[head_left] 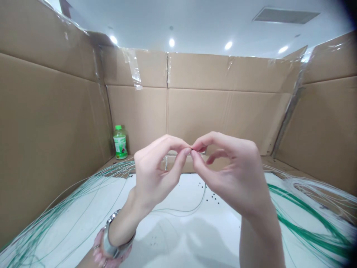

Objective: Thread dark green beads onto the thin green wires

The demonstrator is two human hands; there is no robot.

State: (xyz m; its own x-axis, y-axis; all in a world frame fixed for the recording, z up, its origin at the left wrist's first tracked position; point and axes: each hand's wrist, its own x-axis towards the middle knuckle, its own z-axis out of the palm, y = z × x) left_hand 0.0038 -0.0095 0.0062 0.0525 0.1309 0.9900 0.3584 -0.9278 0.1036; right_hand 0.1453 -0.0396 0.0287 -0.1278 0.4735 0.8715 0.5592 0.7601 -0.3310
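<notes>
My left hand (158, 167) and my right hand (228, 167) are raised in front of me, thumb and forefinger of each pinched together. Their fingertips meet at a tiny dark piece (192, 149), mostly hidden and too small to name. A thin pale green wire (192, 210) curves across the white tabletop (173, 238) below and rises out of sight behind my right hand; whether its end is in my fingers, I cannot tell. Several small black pieces (213, 197) lie scattered on the white surface beneath the hands.
Loose green and white wires (92, 186) spread along the left side. A coiled green bundle (312, 223) and white strands (315, 184) lie at the right. A green-capped bottle (120, 143) stands at the back left. Cardboard walls (223, 74) enclose the table.
</notes>
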